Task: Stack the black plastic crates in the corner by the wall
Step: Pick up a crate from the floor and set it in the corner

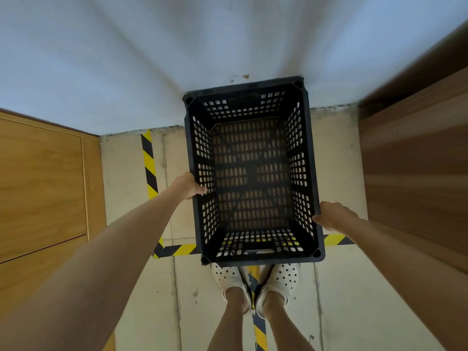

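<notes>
One black plastic crate (253, 257) with perforated walls and floor fills the middle of the view, seen from straight above, empty. Its far end lies against the pale wall (152, 59). My left hand (188, 186) grips the crate's left rim, fingers hooked over the edge. On the right rim my right hand (331, 215) holds on in the same way. Whether the crate rests on the floor or hangs just above it, I cannot tell. No second crate shows.
A wooden cabinet (43, 178) stands at the left and a darker wooden panel (415, 160) at the right. Yellow-black hazard tape (149, 163) marks the beige tiled floor. My feet in white clogs (255, 282) stand just behind the crate.
</notes>
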`<state>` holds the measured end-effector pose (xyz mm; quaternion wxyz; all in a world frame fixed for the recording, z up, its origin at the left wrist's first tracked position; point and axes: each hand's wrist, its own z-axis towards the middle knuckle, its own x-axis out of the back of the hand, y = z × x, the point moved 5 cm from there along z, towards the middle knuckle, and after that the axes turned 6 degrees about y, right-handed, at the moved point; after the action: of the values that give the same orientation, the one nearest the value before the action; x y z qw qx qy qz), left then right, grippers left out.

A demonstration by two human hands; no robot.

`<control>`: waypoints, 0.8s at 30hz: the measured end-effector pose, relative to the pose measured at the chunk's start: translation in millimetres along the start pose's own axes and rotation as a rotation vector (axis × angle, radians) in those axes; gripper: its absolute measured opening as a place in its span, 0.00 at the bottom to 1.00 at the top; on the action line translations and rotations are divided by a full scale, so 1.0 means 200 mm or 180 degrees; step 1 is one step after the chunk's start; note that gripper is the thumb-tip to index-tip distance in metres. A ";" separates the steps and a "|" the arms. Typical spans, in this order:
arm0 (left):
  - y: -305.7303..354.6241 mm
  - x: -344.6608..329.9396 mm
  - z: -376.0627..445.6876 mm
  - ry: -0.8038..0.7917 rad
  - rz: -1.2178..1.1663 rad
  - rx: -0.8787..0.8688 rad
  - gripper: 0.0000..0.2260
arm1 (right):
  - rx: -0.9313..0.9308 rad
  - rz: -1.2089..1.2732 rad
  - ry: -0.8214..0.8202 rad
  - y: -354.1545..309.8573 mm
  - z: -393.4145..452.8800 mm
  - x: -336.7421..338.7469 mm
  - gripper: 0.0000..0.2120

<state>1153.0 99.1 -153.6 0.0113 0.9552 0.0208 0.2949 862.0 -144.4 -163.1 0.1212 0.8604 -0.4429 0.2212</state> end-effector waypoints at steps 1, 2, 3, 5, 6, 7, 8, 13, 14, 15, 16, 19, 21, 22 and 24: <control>0.02 0.01 -0.03 -0.0021 0.0034 -0.0052 0.28 | 0.0015 -0.0117 -0.0005 -0.01 -0.02 0.02 0.17; 0.05 0.02 -0.06 -0.0005 0.0127 -0.0178 0.28 | 0.0047 -0.0241 0.0072 -0.03 -0.05 0.06 0.17; 0.08 0.04 -0.10 0.0039 0.0249 -0.0352 0.29 | 0.0095 -0.0339 0.0195 -0.05 -0.08 0.10 0.17; 0.14 0.08 -0.20 0.0156 0.0520 -0.0722 0.31 | 0.0225 -0.0348 0.0409 -0.10 -0.15 0.20 0.17; 0.18 0.11 -0.26 0.0203 0.0627 -0.0895 0.30 | 0.0304 -0.0282 0.0480 -0.13 -0.20 0.25 0.17; 0.22 0.13 -0.32 0.0237 0.0709 -0.1057 0.29 | 0.0385 -0.0202 0.0523 -0.17 -0.25 0.31 0.16; 0.26 0.16 -0.40 0.0261 0.0776 -0.1207 0.28 | 0.0463 -0.0127 0.0545 -0.19 -0.30 0.37 0.16; 0.43 0.40 -0.83 0.0526 0.0911 -0.1845 0.23 | 0.0842 0.0320 0.0772 -0.30 -0.66 0.74 0.15; 0.45 0.46 -0.92 0.0581 0.0877 -0.1924 0.22 | 0.0932 0.0476 0.0808 -0.31 -0.74 0.81 0.14; 0.48 0.52 -1.01 0.0652 0.0864 -0.1998 0.22 | 0.1012 0.0606 0.0877 -0.31 -0.84 0.89 0.13; 0.50 0.57 -1.11 0.0719 0.0860 -0.2055 0.21 | 0.1077 0.0660 0.0973 -0.30 -0.93 0.96 0.13; 0.55 0.71 -1.40 0.0852 0.0789 -0.2200 0.21 | 0.1189 0.0552 0.1273 -0.25 -1.24 1.14 0.16; 0.57 0.78 -1.59 0.0898 0.0751 -0.2302 0.22 | 0.1173 0.0461 0.1388 -0.20 -1.45 1.22 0.18; 0.58 0.81 -1.69 0.0900 0.0759 -0.2363 0.22 | 0.1145 0.0411 0.1443 -0.16 -1.55 1.25 0.19; 0.60 0.86 -1.86 0.0895 0.0846 -0.2483 0.22 | 0.1089 0.0348 0.1553 -0.10 -1.74 1.30 0.20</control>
<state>1089.2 -9.7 255.0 0.3303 0.8244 -0.2140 0.4068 915.5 -177.5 266.6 0.0652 0.7646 -0.4027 0.4990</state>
